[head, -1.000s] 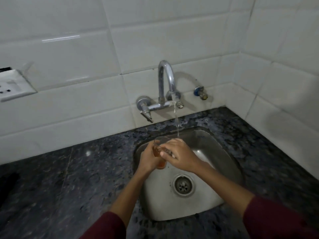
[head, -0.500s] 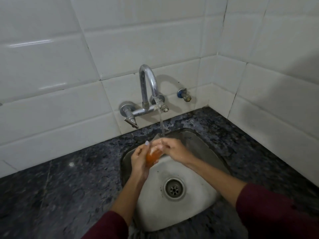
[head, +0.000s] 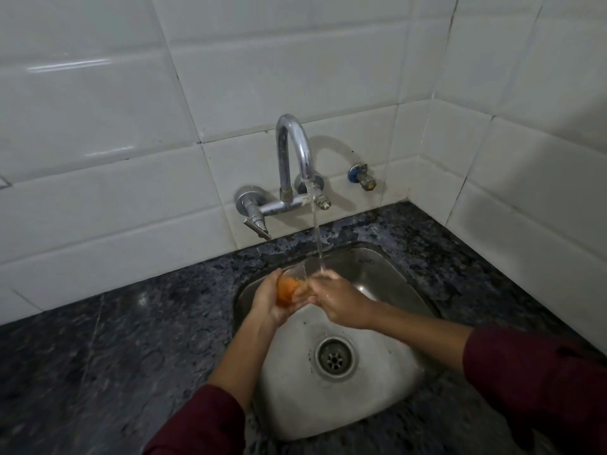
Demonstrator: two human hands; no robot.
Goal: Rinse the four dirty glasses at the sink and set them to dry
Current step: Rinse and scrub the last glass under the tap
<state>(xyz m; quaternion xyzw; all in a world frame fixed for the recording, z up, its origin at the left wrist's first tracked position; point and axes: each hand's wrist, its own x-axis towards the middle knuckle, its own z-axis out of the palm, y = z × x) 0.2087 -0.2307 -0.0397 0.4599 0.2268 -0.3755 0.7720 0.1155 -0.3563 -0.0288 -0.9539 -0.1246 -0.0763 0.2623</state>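
Only one glass (head: pixel 293 284) shows; the other three are out of frame. It is clear, so its outline is hard to trace: the rim reads as a faint arc toward the tap (head: pixel 293 165), the base is buried in the left hand (head: pixel 271 305), and orange liquid or residue tints the lower half. Exact fill level unclear.

Glass sits over the sink (head: pixel 387 280), at the back-left part of the basin, above the drain (head: pixel 335 356) and toward the wall. It is tilted, long axis running from the left palm up and back toward the tap, mouth facing up and toward the tap side. How steep the tilt is, cannot tell.

Left hand cups the glass from below and the side, fingers wrapped closed on it. Right hand (head: pixel 341 302) is against the glass on the side nearer the sink's middle, fingers curled at the rim; whether fingertips go inside the mouth is hidden by glare and water. Looks like a closed hold on the glass too.

Water stream (head: pixel 317 231) falls from the tap spout and lands at the right hand's knuckles, just beside the glass rim.

Maroon sleeves (head: pixel 532 382) are cut by the bottom edge. Dark speckled counter (head: pixel 131 339) surrounds the sink; a small valve (head: pixel 363 178) sits on the tiles right of the tap.
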